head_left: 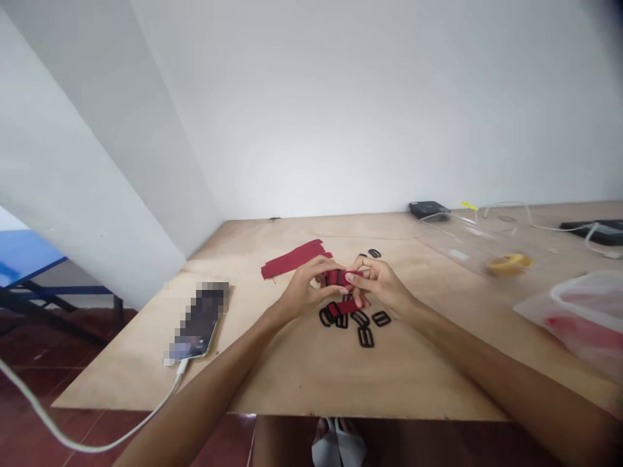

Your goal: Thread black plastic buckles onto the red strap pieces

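Between my two hands is a short red webbing strap with a black slide buckle on it. My left hand is closed on the strap's left end, thumb below and fingers above. On the right end, my right hand pinches the red webbing near the buckle. Just under the hands lies another red strap piece with a black buckle at its left end. Several loose black slide buckles are scattered around it. Behind my left hand rests a stack of red webbing pieces.
A phone with a white charging cable lies at left. To the right are a clear plastic bag, a yellow tape roll and a bag with red contents. Black boxes and white cables stand near the wall.
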Demonstrator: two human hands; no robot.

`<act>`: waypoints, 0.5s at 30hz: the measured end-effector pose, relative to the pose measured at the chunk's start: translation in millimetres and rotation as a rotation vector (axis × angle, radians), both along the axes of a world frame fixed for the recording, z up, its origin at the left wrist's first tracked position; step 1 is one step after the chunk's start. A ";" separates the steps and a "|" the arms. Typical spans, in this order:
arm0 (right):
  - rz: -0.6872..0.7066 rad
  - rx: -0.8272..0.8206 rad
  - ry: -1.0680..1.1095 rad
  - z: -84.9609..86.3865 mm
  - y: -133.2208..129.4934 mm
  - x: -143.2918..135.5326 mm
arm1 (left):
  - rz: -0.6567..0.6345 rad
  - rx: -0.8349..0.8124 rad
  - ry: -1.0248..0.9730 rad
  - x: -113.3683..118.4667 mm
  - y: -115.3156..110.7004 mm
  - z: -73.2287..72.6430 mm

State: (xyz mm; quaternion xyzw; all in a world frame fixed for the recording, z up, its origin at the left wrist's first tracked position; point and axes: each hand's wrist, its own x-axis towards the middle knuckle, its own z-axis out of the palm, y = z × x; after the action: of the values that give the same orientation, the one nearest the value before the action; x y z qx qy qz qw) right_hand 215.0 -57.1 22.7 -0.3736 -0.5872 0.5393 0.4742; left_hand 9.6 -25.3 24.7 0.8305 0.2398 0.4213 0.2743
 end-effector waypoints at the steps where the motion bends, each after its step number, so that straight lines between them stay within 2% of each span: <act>1: -0.023 -0.003 0.016 2.2 -1.1 2.4 | 0.021 0.027 -0.003 -1.5 -1.0 0.9; 4: -0.094 -0.031 0.027 4.7 -5.5 14.9 | 0.078 0.045 0.009 -4.8 -3.6 -0.6; 7: -0.129 -0.030 -0.166 0.7 -7.1 27.4 | 0.059 0.030 0.113 -5.6 -2.5 -8.1; 9: -0.262 0.182 -0.399 -0.3 -6.1 27.5 | 0.082 0.049 0.219 -5.7 0.7 -14.5; 11: -0.403 0.519 -0.587 3.8 -5.8 15.0 | 0.104 0.090 0.319 -5.1 3.9 -21.1; 12: -0.405 0.670 -0.635 7.9 -6.5 3.1 | 0.114 0.094 0.343 -4.2 4.8 -24.4; 13: -0.332 0.757 -0.661 12.9 -7.6 -12.5 | 0.125 0.082 0.349 -2.7 5.2 -27.8; 15: -0.103 0.823 -0.694 23.4 -10.3 -52.8 | 0.175 0.018 0.314 1.7 4.6 -34.5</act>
State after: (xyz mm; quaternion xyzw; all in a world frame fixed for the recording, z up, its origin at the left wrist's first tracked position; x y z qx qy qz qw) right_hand 162.2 -67.4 46.1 -0.3415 -0.8530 0.0858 0.3853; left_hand 11.3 -20.6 -9.8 0.8646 0.3470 0.3109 0.1883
